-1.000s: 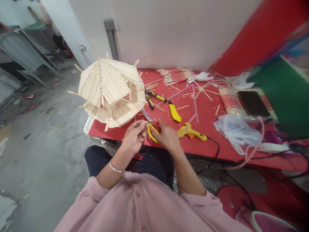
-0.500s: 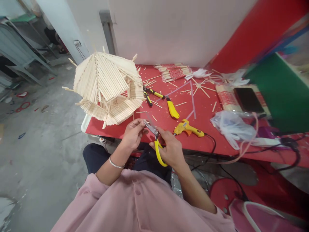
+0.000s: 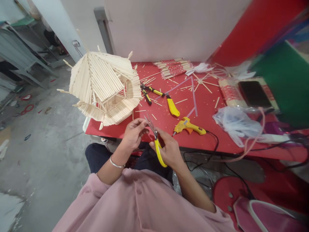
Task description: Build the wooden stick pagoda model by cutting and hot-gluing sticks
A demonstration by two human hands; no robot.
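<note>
My right hand (image 3: 169, 149) is wrapped round the yellow handles of a pair of scissors (image 3: 158, 151). Their metal blades point up and left, slightly parted, close to the fingertips of my left hand (image 3: 134, 133). Thumb and forefinger of that hand are pinched together; whatever is between them is too small to make out. Beyond my left hand, at the table's left end, stands a pavilion-like model (image 3: 101, 87) built of thin wooden sticks. A yellow glue gun (image 3: 189, 125) lies to the right of my right hand.
On the red table (image 3: 154, 132) lie black-and-yellow pliers (image 3: 152, 93), a yellow-handled tool (image 3: 173, 108), scattered stick pieces and stick bundles (image 3: 173, 67). Farther right are a plastic bag (image 3: 236, 124), a phone (image 3: 254, 93), cables and a green board (image 3: 277, 83). A red stool (image 3: 224, 190) stands below.
The scissor blades, spread wide before, are now closer together and point more upward. My left hand keeps its pinch, nearly in place. The whole view has turned slightly.
</note>
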